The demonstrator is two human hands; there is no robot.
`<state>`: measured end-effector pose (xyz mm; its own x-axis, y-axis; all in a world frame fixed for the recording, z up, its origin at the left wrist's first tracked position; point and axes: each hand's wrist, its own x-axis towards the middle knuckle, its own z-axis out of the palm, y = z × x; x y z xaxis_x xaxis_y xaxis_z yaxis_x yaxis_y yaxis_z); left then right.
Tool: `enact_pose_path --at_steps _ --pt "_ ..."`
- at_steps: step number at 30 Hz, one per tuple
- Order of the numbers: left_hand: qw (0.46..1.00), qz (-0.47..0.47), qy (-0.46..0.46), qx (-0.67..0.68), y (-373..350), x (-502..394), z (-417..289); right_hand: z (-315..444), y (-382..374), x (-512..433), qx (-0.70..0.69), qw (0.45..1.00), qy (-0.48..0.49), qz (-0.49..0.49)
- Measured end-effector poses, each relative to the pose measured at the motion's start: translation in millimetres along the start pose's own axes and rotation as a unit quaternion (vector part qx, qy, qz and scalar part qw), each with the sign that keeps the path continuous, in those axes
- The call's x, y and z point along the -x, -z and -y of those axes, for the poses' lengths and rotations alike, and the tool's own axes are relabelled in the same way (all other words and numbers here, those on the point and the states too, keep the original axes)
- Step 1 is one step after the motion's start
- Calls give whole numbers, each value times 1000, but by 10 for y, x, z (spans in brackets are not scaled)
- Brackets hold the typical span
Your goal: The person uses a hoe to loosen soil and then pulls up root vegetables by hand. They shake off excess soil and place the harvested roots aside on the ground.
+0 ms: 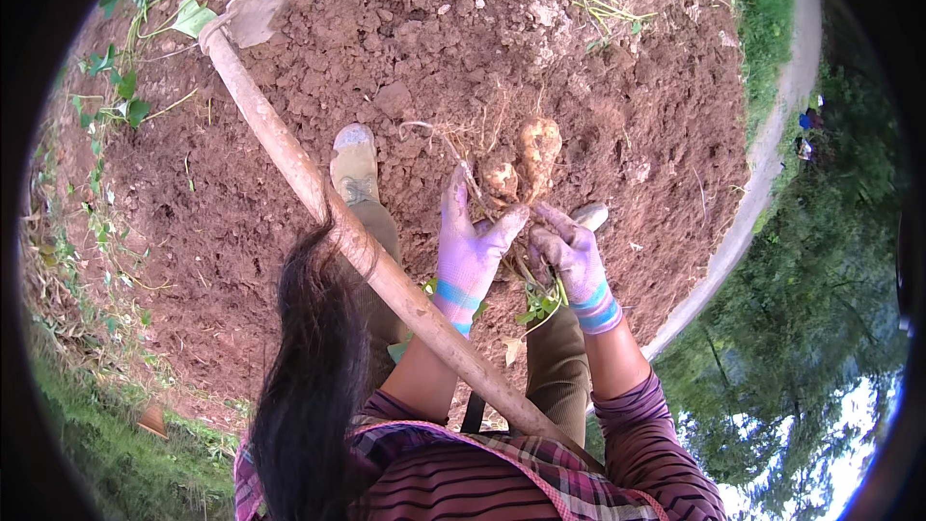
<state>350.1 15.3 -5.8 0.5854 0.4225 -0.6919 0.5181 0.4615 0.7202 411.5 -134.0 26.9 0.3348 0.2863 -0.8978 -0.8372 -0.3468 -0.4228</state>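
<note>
Two soil-covered tubers, a long one (540, 152) and a rounder one (499, 179), hang together on a plant with thin roots. My left hand (474, 231), in a purple and white glove, holds the stem base below the round tuber, with its thumb near the join. My right hand (568, 242), gloved alike, has its fingers closed at the same join, beside the long tuber. Green leaves and stems (539, 304) trail down between the wrists. A hoe leans across my left forearm towards my lap, its wooden handle (289, 159) running up to the metal blade (257, 13) on the soil.
Loose reddish soil (448, 65) lies all around. My shoes, the left one (354, 159) and the right one (592, 215), stand on it. Leafy vines (123, 87) lie at the left, more vines (615, 11) at the top right. A pale path (767, 152) curves along the right side.
</note>
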Motion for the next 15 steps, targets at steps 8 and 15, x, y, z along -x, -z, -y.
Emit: enact_pose_path --at_steps 8,15 --pt "997 -23 -14 79 22 10 -132 86 -101 145 21 999 -12 28" --pt "995 -82 32 -47 117 113 -249 128 -190 224 1 999 11 39"
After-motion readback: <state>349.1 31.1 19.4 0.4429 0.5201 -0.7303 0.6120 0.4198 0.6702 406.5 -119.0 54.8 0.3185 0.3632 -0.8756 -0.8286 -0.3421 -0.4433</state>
